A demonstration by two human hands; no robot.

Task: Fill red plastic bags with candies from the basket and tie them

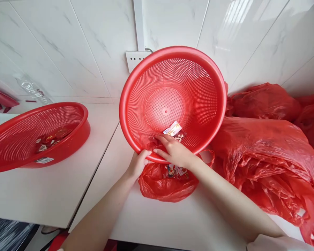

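Note:
A red perforated plastic basket (172,54) is tilted toward me, its mouth facing me. My left hand (139,163) is closed on the basket's near rim, thumb over the edge. My right hand (174,149) reaches over that rim into the basket, fingers apart and stretched out. Beside its fingers, on the lower inner wall, lie a pinkish-white printed packet (172,128) and a dark red packet (180,135). Beneath the rim sits an open red plastic bag (167,190) with several colourful printed packets (174,170) inside. My right fingertips are partly shaded, so contact there is unclear.
To the left stands a second red basket (78,143) holding several dark red packets (53,137). Stacked red plastic bags (264,139) fill the right side. A clear plastic bottle (34,90) lies by the tiled wall. A socket panel (133,61) is behind the tilted basket. A seam splits the white tabletop (68,190).

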